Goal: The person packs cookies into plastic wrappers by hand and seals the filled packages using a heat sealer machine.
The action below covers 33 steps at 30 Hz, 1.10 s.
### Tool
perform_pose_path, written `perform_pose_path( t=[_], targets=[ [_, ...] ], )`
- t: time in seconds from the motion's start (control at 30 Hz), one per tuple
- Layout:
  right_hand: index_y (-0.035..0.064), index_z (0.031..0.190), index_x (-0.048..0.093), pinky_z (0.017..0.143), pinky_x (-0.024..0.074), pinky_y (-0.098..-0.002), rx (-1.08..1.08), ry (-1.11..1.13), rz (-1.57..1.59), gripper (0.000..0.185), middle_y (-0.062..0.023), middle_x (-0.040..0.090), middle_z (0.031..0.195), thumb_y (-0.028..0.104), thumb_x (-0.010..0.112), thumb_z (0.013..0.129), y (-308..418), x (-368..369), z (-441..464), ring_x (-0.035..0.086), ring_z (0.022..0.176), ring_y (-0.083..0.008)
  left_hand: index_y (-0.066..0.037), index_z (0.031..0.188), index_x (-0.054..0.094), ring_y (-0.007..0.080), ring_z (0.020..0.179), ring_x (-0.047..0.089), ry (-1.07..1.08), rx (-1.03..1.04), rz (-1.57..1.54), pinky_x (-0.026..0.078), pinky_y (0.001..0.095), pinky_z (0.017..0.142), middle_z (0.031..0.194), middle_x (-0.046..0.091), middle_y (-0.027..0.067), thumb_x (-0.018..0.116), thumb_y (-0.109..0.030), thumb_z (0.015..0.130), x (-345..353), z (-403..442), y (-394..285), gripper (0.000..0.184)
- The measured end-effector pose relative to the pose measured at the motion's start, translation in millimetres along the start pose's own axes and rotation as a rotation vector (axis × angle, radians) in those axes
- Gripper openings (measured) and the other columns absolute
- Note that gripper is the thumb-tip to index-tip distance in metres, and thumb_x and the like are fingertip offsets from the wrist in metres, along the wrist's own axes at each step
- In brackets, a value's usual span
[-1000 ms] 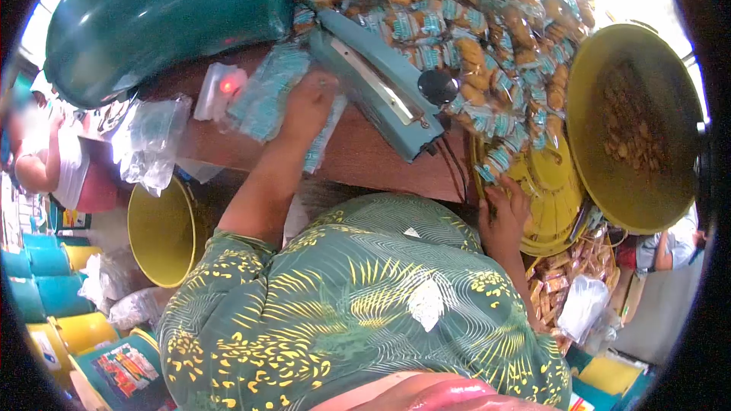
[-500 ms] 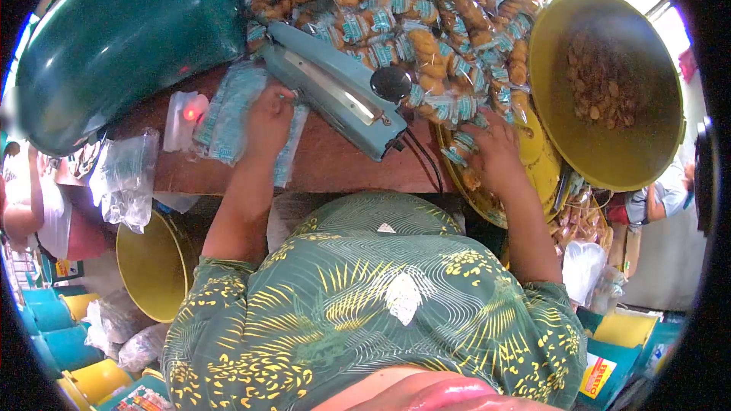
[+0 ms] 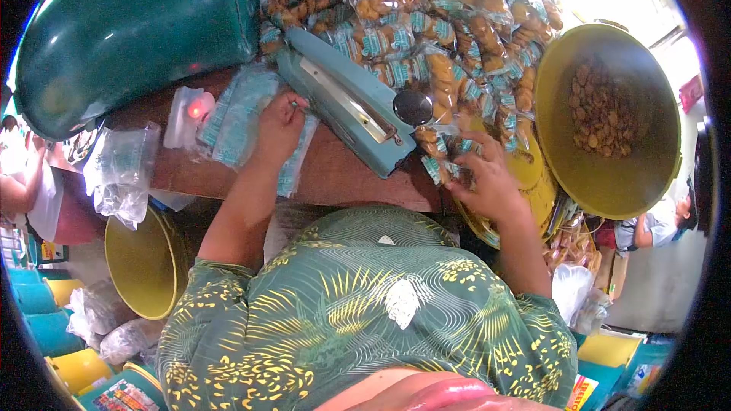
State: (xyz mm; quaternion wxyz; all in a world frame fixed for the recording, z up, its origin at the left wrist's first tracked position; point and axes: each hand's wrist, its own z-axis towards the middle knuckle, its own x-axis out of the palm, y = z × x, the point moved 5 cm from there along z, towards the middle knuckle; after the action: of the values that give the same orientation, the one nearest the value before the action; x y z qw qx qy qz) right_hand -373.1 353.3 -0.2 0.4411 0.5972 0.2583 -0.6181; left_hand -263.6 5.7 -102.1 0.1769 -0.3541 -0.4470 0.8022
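Observation:
My left hand (image 3: pixel 280 123) rests over the flat printed plastic bags (image 3: pixel 242 118), beside the far end of the blue heat sealer (image 3: pixel 346 99). Its fingers are curled together; what they pinch is too small to name. On the right, my right hand (image 3: pixel 487 176) has its fingers around a small filled packet (image 3: pixel 435 154) with blue print, just right of the sealer's near end. Many packets of brown snacks (image 3: pixel 396 38) are heaped behind the sealer. A yellow lid (image 3: pixel 534 183) lies partly under my right hand.
A large green tub (image 3: pixel 137 38) leans at the upper left. The yellow bucket (image 3: pixel 552 114) at the right holds loose brown pieces. Clear bags (image 3: pixel 122 171) hang off the table's left edge above another yellow bucket (image 3: pixel 141 262). People are partly visible at both sides.
My right hand has moved from the yellow lid's edge up to the packets and now brings one toward the sealer. My left hand's fingers have curled near the sealer. The camera view has shifted.

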Motion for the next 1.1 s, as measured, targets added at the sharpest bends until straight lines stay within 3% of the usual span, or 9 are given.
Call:
perform_pose_path(
  t=[0.2,0.3,0.5,0.6,0.77,0.87,0.9,1.0,1.1],
  targets=[
    [0.0121,0.126,0.051,0.111,0.0341,-0.0478,-0.019,-0.084,-0.001,0.07,-0.0199,0.026,0.151,0.015,0.084,0.064,18,24,25,0.03,0.138,-0.0444,-0.007,0.096,0.063,0.0077,0.058,0.039,-0.029,0.041,-0.04,0.035,0.0266,0.054,0.061,0.04,-0.0031,0.059,0.0,0.085,1,0,6,0.013],
    [0.0266,0.142,0.045,0.112,0.032,-0.054,0.03,0.073,-0.131,0.085,-0.0224,0.025,0.154,0.023,0.084,0.067,15,38,37,0.032,0.136,-0.0494,-0.007,0.095,0.064,0.0079,0.058,0.039,-0.009,0.018,-0.155,0.035,0.0262,0.054,0.062,0.039,-0.0026,0.06,-0.001,0.085,2,1,9,0.013],
    [0.0195,0.142,0.044,0.111,0.0352,-0.0537,0.099,0.205,-0.069,0.093,-0.0208,0.024,0.155,0.017,0.084,0.059,-1,44,64,0.033,0.137,-0.0475,-0.006,0.094,0.062,0.0064,0.06,0.038,-0.001,-0.001,-0.131,0.034,0.0242,0.055,0.064,0.039,-0.0038,0.059,0.001,0.086,3,2,9,0.012],
    [0.0027,0.135,0.044,0.109,0.0395,-0.0458,-0.011,0.176,-0.059,0.091,-0.0189,0.021,0.156,0.019,0.087,0.056,2,30,69,0.039,0.134,-0.0425,-0.006,0.094,0.062,0.0059,0.06,0.037,-0.045,-0.01,-0.216,0.034,0.0243,0.055,0.064,0.039,-0.0043,0.059,0.002,0.086,1,2,11,0.012],
    [0.0036,0.14,0.041,0.109,0.0393,-0.0442,0.05,0.215,0.014,0.097,-0.0195,0.026,0.154,0.02,0.087,0.057,2,29,68,0.038,0.135,-0.0413,-0.007,0.094,0.063,0.0086,0.058,0.041,-0.155,0.049,-0.305,0.037,0.0272,0.054,0.063,0.042,-0.0015,0.059,-0.001,0.086,-9,1,11,0.011],
    [0.0046,0.143,0.037,0.11,0.0386,-0.0442,0.069,0.207,-0.037,0.101,-0.0205,0.026,0.153,0.02,0.087,0.056,1,32,68,0.037,0.135,-0.0414,-0.008,0.094,0.064,0.0139,0.055,0.043,-0.097,-0.001,0.044,0.039,0.0309,0.053,0.06,0.043,0.0029,0.062,-0.005,0.086,-5,4,2,0.009],
    [0.0049,0.144,0.036,0.11,0.0383,-0.0442,0.059,0.189,-0.059,0.103,-0.0209,0.026,0.153,0.02,0.088,0.056,2,31,69,0.036,0.136,-0.0413,-0.008,0.094,0.064,0.0156,0.055,0.043,-0.094,0.009,-0.016,0.039,0.0319,0.053,0.059,0.043,0.0041,0.062,-0.006,0.085,-2,7,13,0.009],
    [0.0087,0.135,0.049,0.111,0.0374,-0.0472,0.042,0.118,-0.022,0.089,-0.0178,0.036,0.15,0.017,0.086,0.054,2,30,70,0.039,0.134,-0.0406,-0.009,0.094,0.065,0.0176,0.054,0.043,-0.098,0.038,-0.103,0.039,0.0333,0.053,0.058,0.043,0.0055,0.063,-0.009,0.085,6,10,31,0.009],
    [0.0085,0.135,0.049,0.11,0.0377,-0.0485,0.06,0.111,0.06,0.089,-0.0192,0.036,0.15,0.018,0.086,0.054,-5,35,70,0.039,0.134,-0.0422,-0.009,0.094,0.065,0.0134,0.055,0.043,-0.128,0.038,-0.036,0.037,0.031,0.052,0.058,0.043,0.0028,0.062,-0.007,0.085,-2,6,18,0.01]
  ],
)
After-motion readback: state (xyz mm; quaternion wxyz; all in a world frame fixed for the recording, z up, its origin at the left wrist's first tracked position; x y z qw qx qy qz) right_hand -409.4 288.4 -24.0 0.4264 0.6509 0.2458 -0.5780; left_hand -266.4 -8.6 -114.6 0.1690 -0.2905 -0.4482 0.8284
